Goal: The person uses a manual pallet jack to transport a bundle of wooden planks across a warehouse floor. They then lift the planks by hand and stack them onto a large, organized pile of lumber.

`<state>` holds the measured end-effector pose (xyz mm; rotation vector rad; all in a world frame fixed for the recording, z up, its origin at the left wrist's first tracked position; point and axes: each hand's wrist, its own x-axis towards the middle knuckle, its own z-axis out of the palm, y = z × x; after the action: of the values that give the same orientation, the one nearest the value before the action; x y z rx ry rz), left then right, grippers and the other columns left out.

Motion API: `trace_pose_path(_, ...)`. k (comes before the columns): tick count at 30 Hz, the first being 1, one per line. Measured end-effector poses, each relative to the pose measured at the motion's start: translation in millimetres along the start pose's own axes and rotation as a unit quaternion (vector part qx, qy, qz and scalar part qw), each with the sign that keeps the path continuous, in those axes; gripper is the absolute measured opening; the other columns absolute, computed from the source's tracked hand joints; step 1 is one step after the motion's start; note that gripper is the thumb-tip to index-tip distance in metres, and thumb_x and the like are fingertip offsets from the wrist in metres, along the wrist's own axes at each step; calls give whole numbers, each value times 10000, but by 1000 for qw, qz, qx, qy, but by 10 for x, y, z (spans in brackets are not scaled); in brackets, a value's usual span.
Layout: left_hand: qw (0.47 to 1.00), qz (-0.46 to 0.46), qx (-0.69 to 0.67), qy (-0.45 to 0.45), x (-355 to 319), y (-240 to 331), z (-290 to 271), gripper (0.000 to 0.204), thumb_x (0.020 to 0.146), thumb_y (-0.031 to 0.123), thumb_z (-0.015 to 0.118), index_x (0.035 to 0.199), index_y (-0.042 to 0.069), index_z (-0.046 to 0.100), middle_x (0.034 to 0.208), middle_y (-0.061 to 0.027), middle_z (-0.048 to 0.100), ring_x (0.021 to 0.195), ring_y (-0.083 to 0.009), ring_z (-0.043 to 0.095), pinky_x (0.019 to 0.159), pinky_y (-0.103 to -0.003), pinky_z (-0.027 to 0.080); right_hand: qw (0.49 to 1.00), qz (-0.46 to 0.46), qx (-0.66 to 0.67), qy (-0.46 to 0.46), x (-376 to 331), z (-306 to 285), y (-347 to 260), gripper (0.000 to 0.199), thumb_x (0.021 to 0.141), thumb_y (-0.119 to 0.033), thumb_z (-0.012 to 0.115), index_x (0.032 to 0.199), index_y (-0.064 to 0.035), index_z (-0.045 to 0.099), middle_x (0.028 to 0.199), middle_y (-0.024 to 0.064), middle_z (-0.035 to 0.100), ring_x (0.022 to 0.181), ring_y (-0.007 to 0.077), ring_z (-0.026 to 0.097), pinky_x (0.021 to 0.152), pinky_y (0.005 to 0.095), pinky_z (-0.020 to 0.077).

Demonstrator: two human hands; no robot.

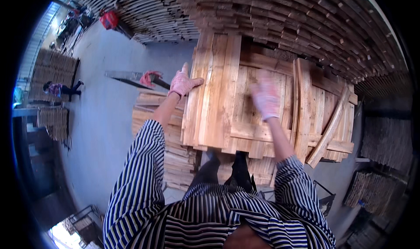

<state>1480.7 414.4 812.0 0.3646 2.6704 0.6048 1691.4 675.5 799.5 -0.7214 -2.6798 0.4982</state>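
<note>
Head view: the person's left hand (pixel 183 82), in a pinkish glove, has an open grip, thumb spread against the left edge of the light wooden planks (pixel 214 91) lying side by side on the left of the pile. Over lower boards (pixel 247 93) to their right, the right hand (pixel 266 98) is blurred; its grip cannot be told. Farther right lie an upright-running plank (pixel 303 113) and a slanting strip (pixel 329 128).
</note>
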Motion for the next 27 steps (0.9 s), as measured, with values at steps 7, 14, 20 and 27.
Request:
trace_pose_path(7, 955, -59, -190, -221, -109, -165, 266, 962, 762, 432, 910, 1362, -158, 443, 1178, -201, 684, 1018, -221, 697, 807, -355, 608, 968, 212, -133, -23, -148, -815, 1542, 824, 845, -518, 758, 1541, -205, 447, 1053, 241, 634, 948, 387, 662, 815, 499, 528)
trace_pose_path(14, 909, -129, -319, -236, -193, -269, 215, 822, 780, 271, 916, 1324, -122, 442, 1200, -208, 669, 1015, -275, 714, 839, -378, 642, 983, 143, -85, -80, 37, -346, 195, 840, 884, -433, 714, 1597, -212, 328, 1035, 252, 623, 902, 361, 641, 763, 522, 536)
trace_pose_path(20, 907, -127, -284, -285, -122, -213, 120, 715, 819, 259, 882, 1329, -79, 511, 1207, -171, 684, 1023, -265, 713, 867, -387, 626, 965, 124, 193, -124, -19, 433, -370, 803, 908, -472, 635, 1572, -108, 368, 1377, 355, 493, 1293, 466, 500, 1101, 549, 407)
trace_pose_path(27, 907, -101, -299, -279, -128, -438, 172, 528, 875, 222, 820, 1289, -43, 629, 1127, -114, 727, 970, -242, 713, 851, -387, 610, 965, 232, -90, -88, -116, -785, 1145, 727, 843, -453, 738, 1506, -292, 488, 1202, 224, 625, 1069, 378, 638, 898, 498, 521)
